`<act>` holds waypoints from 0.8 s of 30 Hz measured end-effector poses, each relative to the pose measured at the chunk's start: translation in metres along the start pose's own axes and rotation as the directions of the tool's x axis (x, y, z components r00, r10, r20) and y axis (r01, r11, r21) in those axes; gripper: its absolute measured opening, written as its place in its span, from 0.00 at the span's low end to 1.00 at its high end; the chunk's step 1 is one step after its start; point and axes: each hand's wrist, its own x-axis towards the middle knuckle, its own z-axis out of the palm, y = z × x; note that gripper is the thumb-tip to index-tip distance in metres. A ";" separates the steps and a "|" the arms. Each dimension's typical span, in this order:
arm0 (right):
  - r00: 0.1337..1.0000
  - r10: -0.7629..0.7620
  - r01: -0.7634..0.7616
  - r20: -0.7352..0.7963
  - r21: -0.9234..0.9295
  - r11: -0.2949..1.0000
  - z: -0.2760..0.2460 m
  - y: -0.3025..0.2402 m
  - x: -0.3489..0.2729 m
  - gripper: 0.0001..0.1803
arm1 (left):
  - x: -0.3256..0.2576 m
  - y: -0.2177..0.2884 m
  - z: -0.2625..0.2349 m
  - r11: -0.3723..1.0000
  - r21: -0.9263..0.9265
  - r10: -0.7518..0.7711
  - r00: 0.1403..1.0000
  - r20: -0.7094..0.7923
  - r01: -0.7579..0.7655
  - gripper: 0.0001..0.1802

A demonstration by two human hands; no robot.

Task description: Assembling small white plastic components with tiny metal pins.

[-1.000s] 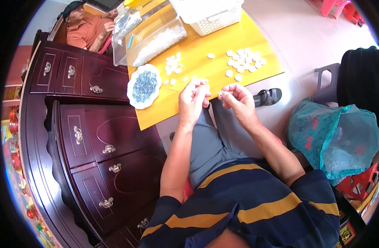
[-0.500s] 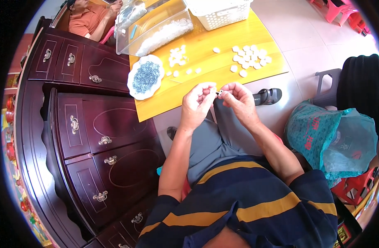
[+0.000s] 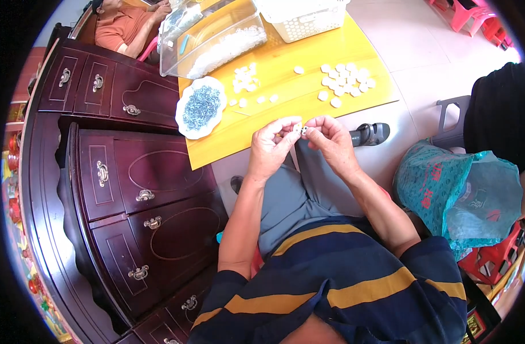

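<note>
Both hands meet just past the near edge of the yellow table (image 3: 354, 109), above my lap. My left hand (image 3: 272, 143) is closed, pinching a small white piece (image 3: 297, 127) between thumb and fingertips. Right beside it, my right hand (image 3: 331, 141) pinches another small white piece (image 3: 304, 131) with dark spots on it. The two pieces are nearly together; whether they are joined I cannot tell. Beyond the hands lie loose white pieces (image 3: 261, 99) in a short row and a small cluster (image 3: 245, 79). A scalloped white dish (image 3: 221, 114) holds many thin dark metal bits (image 3: 201, 108).
Many round white pieces (image 3: 347, 79) are grouped at the table's right. A clear plastic bin (image 3: 169, 66) with white parts and a white basket (image 3: 302, 27) stand at the back. Dark red cabinets (image 3: 159, 166) line the left; a teal bag (image 3: 428, 172) is on the right. Another person (image 3: 122, 28) sits far left.
The two small white pieces have come closer together between my fingertips. The dark gap between them has narrowed. My arms have barely shifted.
</note>
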 end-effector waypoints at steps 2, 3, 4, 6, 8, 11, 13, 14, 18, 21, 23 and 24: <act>1.000 0.006 -0.006 0.005 -0.002 1.000 0.000 0.000 0.000 0.07 | 0.001 -0.002 -0.001 1.000 0.004 0.024 1.000 0.016 -0.024 0.13; 1.000 0.007 -0.007 0.002 -0.009 1.000 0.000 0.000 0.000 0.07 | 0.001 -0.003 -0.001 0.999 0.008 0.047 0.998 0.034 -0.047 0.12; 1.000 0.007 -0.007 0.000 -0.015 1.000 0.000 0.000 -0.001 0.07 | 0.001 -0.003 -0.002 0.999 0.007 0.047 0.998 0.032 -0.048 0.12; 1.000 0.009 -0.009 0.007 -0.011 1.000 0.000 0.000 0.000 0.07 | 0.002 -0.003 -0.003 0.992 0.095 0.075 0.996 0.055 -0.080 0.11; 1.000 0.010 -0.010 0.016 -0.007 1.000 -0.001 0.002 0.000 0.07 | 0.002 -0.004 -0.004 0.991 0.105 0.079 0.995 0.056 -0.084 0.11; 0.998 0.028 -0.031 0.063 0.042 0.999 -0.002 0.002 0.001 0.08 | 0.002 -0.009 -0.009 0.989 0.113 0.087 0.994 0.071 -0.095 0.11; 0.985 0.145 -0.148 0.099 0.022 0.989 0.000 -0.004 -0.001 0.08 | 0.002 -0.010 -0.012 0.989 0.111 0.092 0.992 0.086 -0.101 0.12; 0.985 0.144 -0.147 0.097 0.021 0.989 -0.001 -0.003 -0.001 0.08 | 0.002 -0.007 -0.011 0.983 0.147 0.095 0.990 0.100 -0.110 0.12; 0.971 0.201 -0.207 0.131 0.033 0.978 -0.004 -0.003 0.000 0.09 | 0.002 0.000 -0.010 0.962 0.242 0.094 0.984 0.152 -0.130 0.17; 0.969 0.218 -0.227 0.112 0.079 0.971 -0.003 -0.003 0.000 0.09 | -0.004 0.021 0.005 0.902 0.416 0.086 0.992 0.090 -0.116 0.24; 0.970 0.223 -0.233 0.093 0.119 0.965 -0.003 -0.002 0.000 0.09 | -0.005 0.024 0.011 0.827 0.540 0.117 0.987 0.107 -0.156 0.30; 0.969 0.225 -0.238 0.098 0.140 0.961 -0.002 -0.001 0.000 0.09 | -0.005 0.020 0.014 0.716 0.652 0.240 0.965 0.105 -0.249 0.29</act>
